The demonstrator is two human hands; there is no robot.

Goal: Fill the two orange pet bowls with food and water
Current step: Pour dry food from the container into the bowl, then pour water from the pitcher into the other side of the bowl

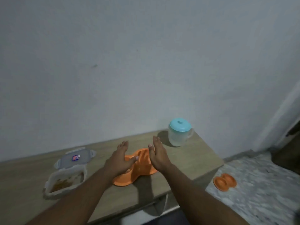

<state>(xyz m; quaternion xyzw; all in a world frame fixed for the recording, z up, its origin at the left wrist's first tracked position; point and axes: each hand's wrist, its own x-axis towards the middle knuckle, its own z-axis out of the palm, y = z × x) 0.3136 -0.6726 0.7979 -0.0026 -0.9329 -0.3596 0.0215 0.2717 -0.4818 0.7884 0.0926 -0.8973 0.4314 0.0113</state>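
Observation:
An orange double pet bowl (138, 172) lies on the wooden table (191, 161), mostly covered by my hands. My left hand (119, 158) hovers flat over its left half, fingers apart, holding nothing. My right hand (158, 153) is held edge-on over its right half, open and empty. A second orange double bowl (224, 181) lies on the floor to the right of the table. An open clear food container (65, 182) with brown food sits at the left. A clear jug with a teal lid (178, 134) stands at the back right.
The container's clear lid (75, 158) lies just behind the container. A plain wall rises right behind the table. The table's right edge drops to a speckled floor (259, 184). A white cord (166, 202) hangs below the table's front edge.

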